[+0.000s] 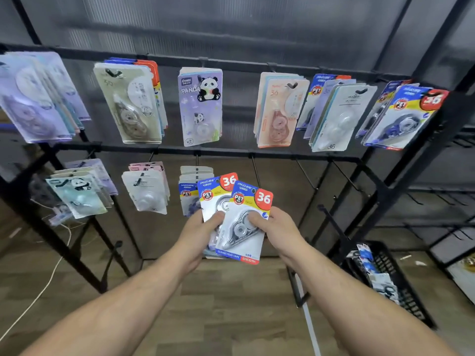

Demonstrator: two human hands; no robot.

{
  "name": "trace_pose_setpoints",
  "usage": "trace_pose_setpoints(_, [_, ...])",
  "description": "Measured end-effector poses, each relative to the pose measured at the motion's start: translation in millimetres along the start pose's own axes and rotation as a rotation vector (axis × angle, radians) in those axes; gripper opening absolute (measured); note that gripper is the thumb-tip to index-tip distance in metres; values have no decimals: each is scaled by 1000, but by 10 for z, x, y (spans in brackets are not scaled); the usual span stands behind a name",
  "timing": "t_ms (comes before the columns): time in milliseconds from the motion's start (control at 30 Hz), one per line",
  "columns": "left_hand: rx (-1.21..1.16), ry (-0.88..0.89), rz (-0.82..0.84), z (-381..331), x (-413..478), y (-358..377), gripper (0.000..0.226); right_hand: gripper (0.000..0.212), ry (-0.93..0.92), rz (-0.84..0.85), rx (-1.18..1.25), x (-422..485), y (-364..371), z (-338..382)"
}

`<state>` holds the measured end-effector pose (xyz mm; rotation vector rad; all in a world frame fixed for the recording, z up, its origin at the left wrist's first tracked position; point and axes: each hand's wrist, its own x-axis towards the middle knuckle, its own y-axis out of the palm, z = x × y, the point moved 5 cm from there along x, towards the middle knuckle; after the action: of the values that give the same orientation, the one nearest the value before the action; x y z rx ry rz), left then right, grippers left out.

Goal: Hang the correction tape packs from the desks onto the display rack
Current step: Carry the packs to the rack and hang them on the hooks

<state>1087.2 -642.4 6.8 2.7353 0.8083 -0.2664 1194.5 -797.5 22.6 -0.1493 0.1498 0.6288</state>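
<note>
One wide-angle camera, worn on the head, faces the black display rack from near, looking forward and down. The rack fills the upper frame, with wood floor below it. The rack's left end looks blurred, perhaps by motion.

Straight beyond the left hand, the way is blocked by a hook already loaded with hanging packs. The gap between the left hand and the right hand is filled by the held packs. Up and to the right of the right hand, bare hooks are seen jutting from the lower bar, with open air left between them. Above both hands, the upper row is crowded. Low to the right, well apart, a black basket is found.
</note>
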Motion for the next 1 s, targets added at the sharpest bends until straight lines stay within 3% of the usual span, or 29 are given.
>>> trace_pose_setpoints(267, [43, 39, -61, 77, 39, -57, 21, 13, 48, -132, 49, -4, -261, -149])
trace_pose_setpoints(600, [-16, 93, -246, -14, 31, -331, 21, 2, 55, -35, 6, 349, -379, -76])
trace_pose_setpoints(767, [-58, 100, -295, -2, 26, -326, 22, 21, 125, -50, -56, 568, -450, -283])
trace_pose_setpoints(900, [-67, 93, -287, 53, 13, -229, 22, 17, 138, -109, -119, 654, -496, -295])
trace_pose_setpoints(1000, [-66, 98, -279, 74, 12, -182, 33, 34, 120, -220, -280, 698, -551, -235])
